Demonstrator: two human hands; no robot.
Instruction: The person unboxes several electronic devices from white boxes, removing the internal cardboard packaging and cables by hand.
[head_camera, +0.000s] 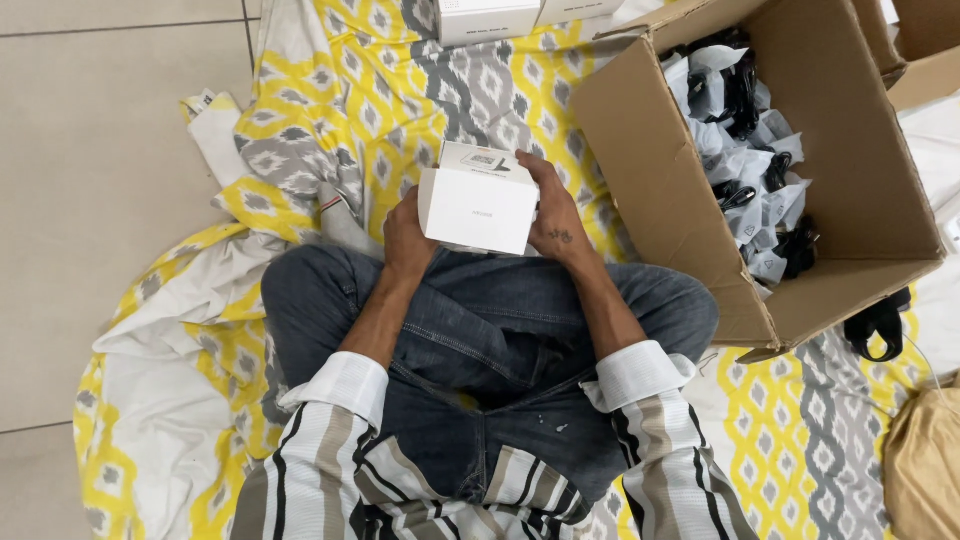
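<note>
Two hands are seen closed on one small white box, held above the crossed legs in blue jeans at the middle of the view. The left hand is wrapped against the box's left end, fingers hidden behind it; the right hand is pressed along the right end, thumb and fingers laid over the top edge. Open room is noted to the left, where bare tiled floor runs beyond the edge of the yellow, grey and white patterned sheet. To the right, room is limited: the near wall of an open cardboard box stands just beside the right hand, not touching it. That carton is filled with black items in clear bags. Ahead, two more white boxes are cut by the top edge of the frame. The held box's long axis is recorded as running left to right, slightly tilted down to the right; its broad plain face is turned toward the camera, and the top face, bearing a small printed picture, points away from the person. The surface appears matte white, corners square, lid seen closed. A black strap lies by the carton's lower right corner.
</note>
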